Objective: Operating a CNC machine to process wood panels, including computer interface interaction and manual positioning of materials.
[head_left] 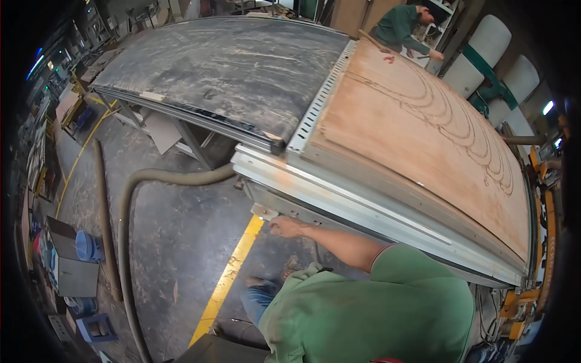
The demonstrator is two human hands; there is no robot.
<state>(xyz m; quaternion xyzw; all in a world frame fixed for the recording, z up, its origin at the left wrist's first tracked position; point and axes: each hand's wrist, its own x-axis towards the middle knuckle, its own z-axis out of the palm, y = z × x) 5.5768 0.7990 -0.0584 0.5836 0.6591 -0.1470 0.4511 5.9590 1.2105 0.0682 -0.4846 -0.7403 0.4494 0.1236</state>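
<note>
My right hand (287, 227) reaches out from a green short sleeve to the near left corner of a big flat-bed machine. Its fingers curl on the lower edge of the grey metal frame (339, 199), just beside a small corner bracket (264, 212). On the bed lies a large reddish-brown wooden board (411, 127) with curved grooves cut into it. My left hand is out of sight. My green shirt and a blue-jeaned knee (257, 302) fill the bottom of the picture.
A dark worn table (224, 66) adjoins the machine on the left. A thick grey hose (130, 199) and a yellow line (233, 272) run across the concrete floor. Another person in green (399, 27) works at the board's far end. Boxes and blue tubs (88, 247) stand at left.
</note>
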